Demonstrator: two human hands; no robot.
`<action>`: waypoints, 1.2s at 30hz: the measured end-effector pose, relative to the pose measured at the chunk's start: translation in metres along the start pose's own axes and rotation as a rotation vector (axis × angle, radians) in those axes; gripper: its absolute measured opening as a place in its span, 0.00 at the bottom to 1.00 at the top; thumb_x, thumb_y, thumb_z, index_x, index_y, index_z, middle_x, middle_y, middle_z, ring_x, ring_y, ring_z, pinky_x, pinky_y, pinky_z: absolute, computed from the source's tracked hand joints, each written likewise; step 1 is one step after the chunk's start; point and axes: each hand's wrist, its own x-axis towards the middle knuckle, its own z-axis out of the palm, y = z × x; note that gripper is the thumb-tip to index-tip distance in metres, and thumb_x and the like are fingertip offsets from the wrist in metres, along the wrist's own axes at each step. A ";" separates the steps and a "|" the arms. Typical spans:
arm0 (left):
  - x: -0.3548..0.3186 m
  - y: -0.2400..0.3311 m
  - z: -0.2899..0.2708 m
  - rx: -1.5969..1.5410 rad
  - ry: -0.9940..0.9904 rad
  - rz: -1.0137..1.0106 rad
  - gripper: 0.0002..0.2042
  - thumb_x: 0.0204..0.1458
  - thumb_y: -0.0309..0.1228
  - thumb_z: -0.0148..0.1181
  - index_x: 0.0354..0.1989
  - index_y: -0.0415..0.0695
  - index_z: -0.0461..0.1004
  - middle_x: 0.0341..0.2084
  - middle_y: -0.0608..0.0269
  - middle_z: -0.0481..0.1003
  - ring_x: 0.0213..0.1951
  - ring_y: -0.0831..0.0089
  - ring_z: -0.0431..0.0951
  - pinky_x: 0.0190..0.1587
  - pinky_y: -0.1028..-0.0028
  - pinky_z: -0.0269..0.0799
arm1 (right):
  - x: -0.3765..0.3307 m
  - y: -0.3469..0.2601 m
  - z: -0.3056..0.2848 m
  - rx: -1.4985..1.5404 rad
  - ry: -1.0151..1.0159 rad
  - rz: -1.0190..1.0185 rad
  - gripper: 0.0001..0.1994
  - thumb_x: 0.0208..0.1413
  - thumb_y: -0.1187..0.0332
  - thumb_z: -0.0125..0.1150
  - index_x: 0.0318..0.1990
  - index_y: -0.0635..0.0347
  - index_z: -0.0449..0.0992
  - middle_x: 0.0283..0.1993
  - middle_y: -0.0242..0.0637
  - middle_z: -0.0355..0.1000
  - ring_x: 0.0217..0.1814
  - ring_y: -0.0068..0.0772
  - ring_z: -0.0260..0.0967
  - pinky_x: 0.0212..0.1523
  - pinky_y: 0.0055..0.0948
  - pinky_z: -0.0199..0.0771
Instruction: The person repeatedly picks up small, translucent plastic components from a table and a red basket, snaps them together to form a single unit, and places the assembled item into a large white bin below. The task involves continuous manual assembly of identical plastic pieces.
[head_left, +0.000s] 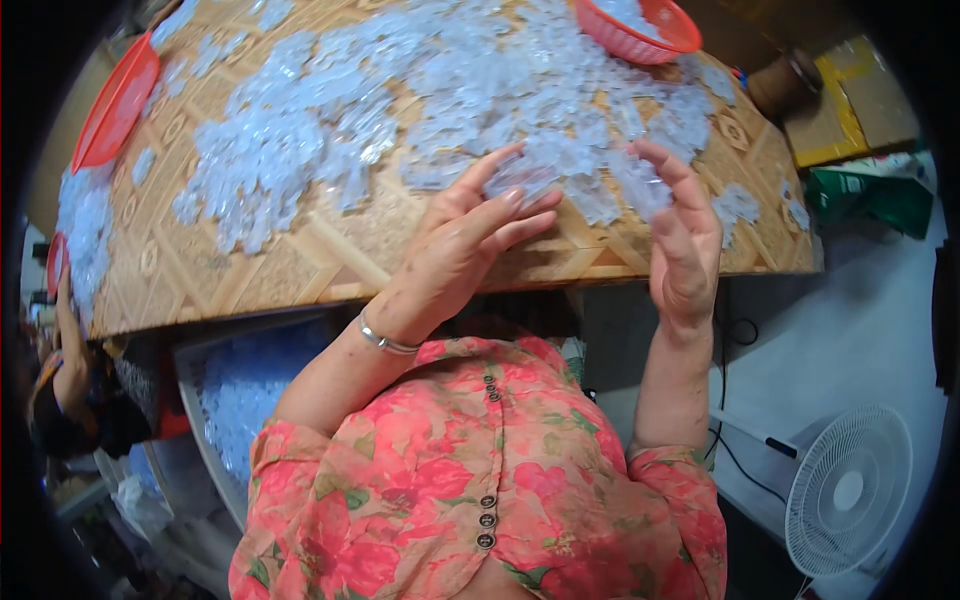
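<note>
The left hand (465,245) pinches a small clear plastic piece (528,182) between thumb and curled fingers (520,205), just above the near edge of the patterned wooden desk (300,260). The piece sits at the fingertips, its long axis running roughly left to right toward the right hand (683,250). That hand stands open just beside it, holding nothing, fingers pointing up at the heap of clear plastic pieces (450,90). The left hand is nearer.

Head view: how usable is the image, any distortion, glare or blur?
Head view: strong fisheye bending of the table edge, black vignette at the corners; even lighting, faint sparkle on the clear plastic pieces; left hand and right hand reasonably sharp.
</note>
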 end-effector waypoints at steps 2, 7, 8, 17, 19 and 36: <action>-0.001 -0.002 -0.002 -0.001 0.005 0.039 0.30 0.63 0.29 0.56 0.71 0.34 0.51 0.58 0.48 0.70 0.59 0.62 0.73 0.64 0.64 0.70 | -0.011 0.004 0.017 0.362 0.033 0.203 0.25 0.65 0.56 0.54 0.56 0.73 0.72 0.54 0.48 0.75 0.57 0.41 0.73 0.60 0.40 0.72; -0.010 -0.005 -0.011 0.011 0.018 0.074 0.31 0.63 0.28 0.58 0.70 0.33 0.52 0.58 0.50 0.69 0.57 0.67 0.74 0.64 0.67 0.69 | -0.013 0.023 0.042 0.437 0.105 0.478 0.27 0.72 0.51 0.41 0.51 0.71 0.74 0.43 0.45 0.79 0.42 0.32 0.80 0.40 0.26 0.81; -0.012 -0.004 -0.013 0.053 0.009 0.080 0.31 0.63 0.28 0.58 0.70 0.33 0.52 0.57 0.51 0.70 0.57 0.68 0.74 0.63 0.68 0.69 | -0.013 0.024 0.046 0.353 0.079 0.471 0.26 0.72 0.51 0.42 0.51 0.70 0.74 0.40 0.42 0.79 0.39 0.29 0.78 0.37 0.23 0.79; -0.017 -0.007 -0.024 0.077 0.060 0.146 0.27 0.63 0.25 0.57 0.69 0.38 0.57 0.53 0.60 0.74 0.52 0.77 0.74 0.56 0.77 0.71 | -0.014 0.033 0.073 -0.105 0.088 0.186 0.26 0.60 0.63 0.66 0.62 0.66 0.67 0.50 0.39 0.70 0.31 0.16 0.67 0.31 0.18 0.71; -0.019 -0.004 -0.022 0.084 0.077 0.168 0.25 0.62 0.25 0.57 0.67 0.38 0.61 0.52 0.61 0.75 0.49 0.80 0.75 0.53 0.80 0.72 | -0.018 0.036 0.077 -0.269 0.057 0.066 0.33 0.53 0.67 0.72 0.64 0.67 0.64 0.56 0.41 0.67 0.32 0.19 0.66 0.32 0.21 0.72; -0.018 -0.007 -0.022 0.013 0.032 0.144 0.25 0.68 0.31 0.49 0.71 0.36 0.56 0.56 0.56 0.71 0.56 0.74 0.72 0.61 0.72 0.67 | -0.014 0.031 0.080 -0.777 0.013 -0.160 0.39 0.40 0.65 0.78 0.63 0.65 0.67 0.57 0.46 0.67 0.53 0.42 0.70 0.49 0.35 0.75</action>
